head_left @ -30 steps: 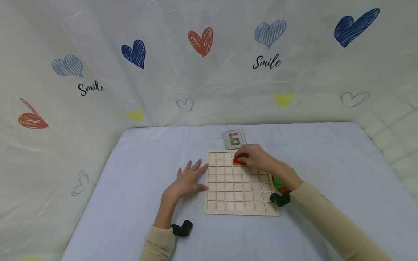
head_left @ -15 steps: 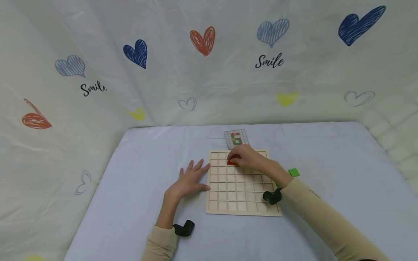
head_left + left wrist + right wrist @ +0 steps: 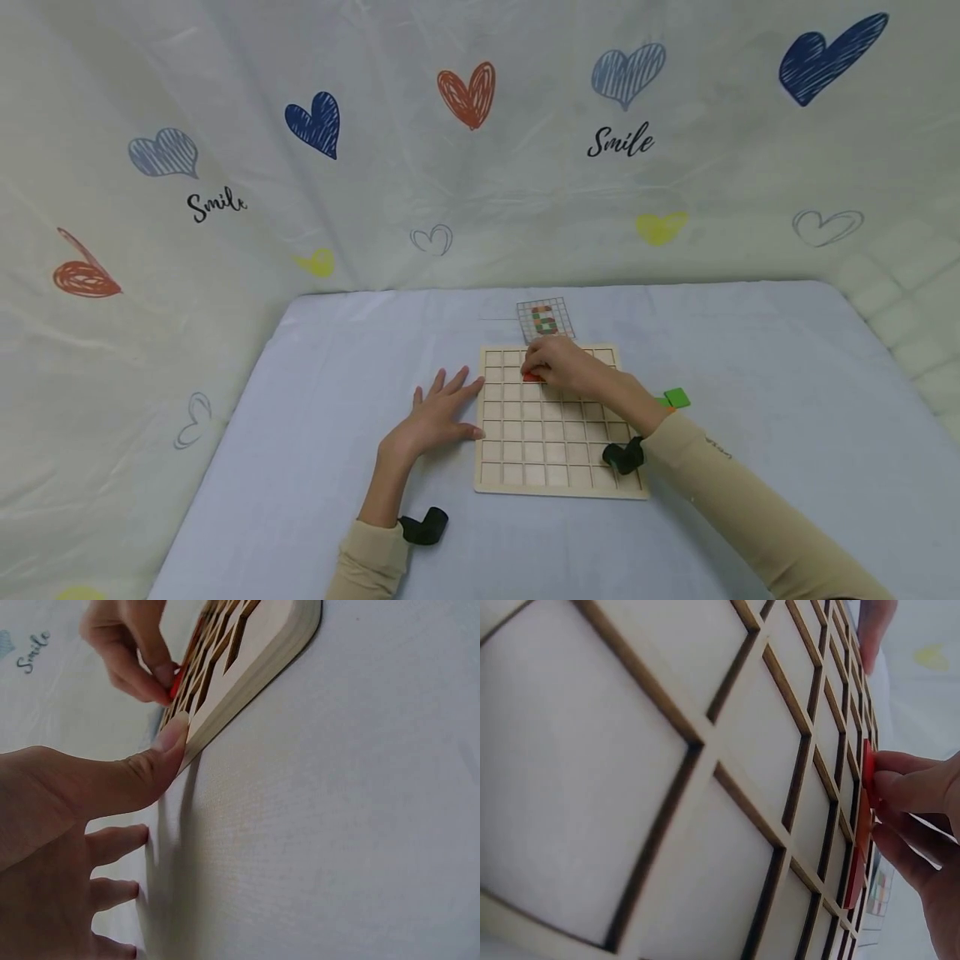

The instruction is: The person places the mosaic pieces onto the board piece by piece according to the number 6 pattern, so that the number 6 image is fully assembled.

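A wooden board with a square grid (image 3: 555, 452) lies on the table. My right hand (image 3: 572, 367) is over its upper part, thumb and fingertips pinching a red square tile (image 3: 868, 769) at one of the cells. In the right wrist view an orange tile (image 3: 863, 817) and another red tile (image 3: 853, 879) sit in a row beside it, partly covered by the fingers in the head view. My left hand (image 3: 429, 425) rests at the board's left edge, its fingers spread and the thumb (image 3: 161, 754) touching the rim.
Behind the board lies a card (image 3: 546, 319) printed with a coloured grid pattern. Green tiles (image 3: 677, 397) and a bit of orange are right of the board, partly hidden by my right forearm. A white cloth (image 3: 315, 375) covers the table; a printed curtain hangs behind.
My right hand has shifted left along the row with the red tile, off the orange one, and lowered it to the board. The left hand stays in place; the head view shifts slightly.
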Demonstrator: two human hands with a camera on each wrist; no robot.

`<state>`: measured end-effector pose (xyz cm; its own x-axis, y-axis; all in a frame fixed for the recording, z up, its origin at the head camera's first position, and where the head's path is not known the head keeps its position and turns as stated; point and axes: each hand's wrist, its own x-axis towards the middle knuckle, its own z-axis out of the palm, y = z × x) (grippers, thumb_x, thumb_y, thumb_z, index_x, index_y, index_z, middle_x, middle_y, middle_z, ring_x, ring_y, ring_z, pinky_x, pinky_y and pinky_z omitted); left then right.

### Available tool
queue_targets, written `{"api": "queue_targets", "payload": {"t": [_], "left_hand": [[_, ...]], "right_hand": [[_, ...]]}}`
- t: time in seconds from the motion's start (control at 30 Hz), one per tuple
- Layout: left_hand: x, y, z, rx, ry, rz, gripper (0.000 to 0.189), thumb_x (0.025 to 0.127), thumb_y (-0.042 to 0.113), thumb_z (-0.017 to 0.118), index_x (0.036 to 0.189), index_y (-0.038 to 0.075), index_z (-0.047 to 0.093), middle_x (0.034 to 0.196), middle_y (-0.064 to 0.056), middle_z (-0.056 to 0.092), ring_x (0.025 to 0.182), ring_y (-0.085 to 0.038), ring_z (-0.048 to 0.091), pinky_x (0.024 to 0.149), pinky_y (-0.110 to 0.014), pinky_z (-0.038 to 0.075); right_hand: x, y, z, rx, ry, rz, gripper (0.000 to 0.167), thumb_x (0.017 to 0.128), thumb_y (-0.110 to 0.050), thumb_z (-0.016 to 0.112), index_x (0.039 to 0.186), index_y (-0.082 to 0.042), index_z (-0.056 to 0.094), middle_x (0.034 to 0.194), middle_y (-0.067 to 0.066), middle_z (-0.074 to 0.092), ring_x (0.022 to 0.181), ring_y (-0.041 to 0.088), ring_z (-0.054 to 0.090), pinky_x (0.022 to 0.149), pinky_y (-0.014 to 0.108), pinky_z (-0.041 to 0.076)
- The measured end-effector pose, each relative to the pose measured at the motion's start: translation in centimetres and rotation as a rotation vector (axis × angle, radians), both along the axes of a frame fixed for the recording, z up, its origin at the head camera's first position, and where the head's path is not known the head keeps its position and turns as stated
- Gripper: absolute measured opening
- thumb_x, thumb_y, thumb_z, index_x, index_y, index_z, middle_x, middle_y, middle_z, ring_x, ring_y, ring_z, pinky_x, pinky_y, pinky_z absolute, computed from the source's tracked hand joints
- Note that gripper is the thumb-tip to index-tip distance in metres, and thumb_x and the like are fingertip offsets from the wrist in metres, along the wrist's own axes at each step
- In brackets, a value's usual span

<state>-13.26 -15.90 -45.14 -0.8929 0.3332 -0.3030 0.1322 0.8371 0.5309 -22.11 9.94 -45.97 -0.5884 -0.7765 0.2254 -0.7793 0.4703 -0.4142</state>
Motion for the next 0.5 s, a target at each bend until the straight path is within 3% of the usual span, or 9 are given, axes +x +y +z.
{"api": "queue_targets", "payload": {"t": [0.27,0.5], "left_hand": [[0.12,0.16,0.13,0.001,0.000,-0.002,0.082,0.089,0.033,0.080,0.160,0.021,0.040,0.172,-0.008,0.022,0.159,-0.043,0.003,0.119,-0.075,0.002],[0.18,0.19,0.29,-0.007,0.000,0.005,0.084,0.088,0.032,0.081,0.160,0.020,0.040,0.172,-0.009,0.022,0.159,-0.043,0.004,0.119,-0.075,0.002]], "right_hand": [[0.29,0.10,-0.10,0.016,0.010,-0.001,0.011,0.091,0.005,0.072,0.095,0.001,0.081,0.096,0.013,0.076,0.091,0.029,0.073,0.081,0.038,0.061],[0.72,0.68,0.84,0.003,-0.009,-0.029,0.009,0.090,0.004,0.074,0.093,-0.002,0.080,0.091,0.010,0.076,0.086,0.025,0.071,0.077,0.037,0.060]]}}
